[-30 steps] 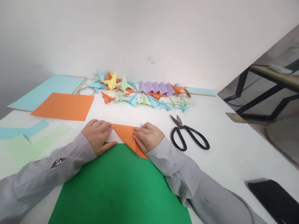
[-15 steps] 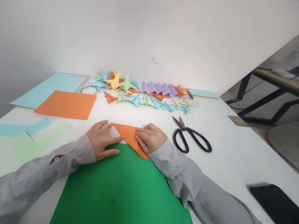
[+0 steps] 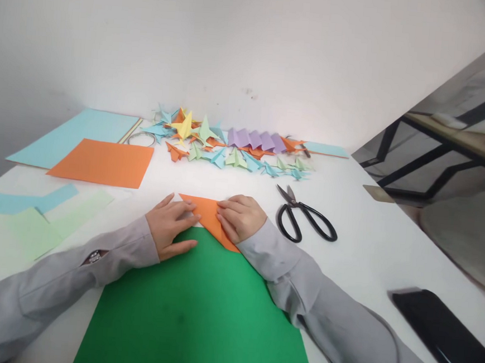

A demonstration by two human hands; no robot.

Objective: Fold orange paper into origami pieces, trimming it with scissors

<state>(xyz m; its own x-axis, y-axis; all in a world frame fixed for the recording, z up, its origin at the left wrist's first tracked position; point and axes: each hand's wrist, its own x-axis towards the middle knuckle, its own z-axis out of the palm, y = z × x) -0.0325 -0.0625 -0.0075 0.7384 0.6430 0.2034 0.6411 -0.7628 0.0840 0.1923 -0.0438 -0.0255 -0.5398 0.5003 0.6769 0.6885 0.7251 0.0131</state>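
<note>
A folded orange paper (image 3: 211,214) lies at the far edge of a green sheet (image 3: 199,307), its left corner pointed. My left hand (image 3: 173,226) rests with spread fingers on the paper's left side, fingertips on the orange surface and thumb over the green sheet. On the right side of the same paper, my right hand (image 3: 242,218) has its fingers together, pressing or gripping it; the thumb is hidden. Black-handled scissors (image 3: 299,211) lie to the right of my right hand, blades slightly apart.
Folded paper shapes (image 3: 204,131) in several colours line the wall, with a purple pleated strip (image 3: 257,141). At left lie an orange sheet (image 3: 101,162), a blue sheet (image 3: 74,134) and green and blue scraps (image 3: 34,204). A black phone-like object (image 3: 444,337) is at right.
My left hand has shifted right onto the orange paper, its fingers closer to my right hand. The view has moved slightly. My right hand keeps its place on the paper.
</note>
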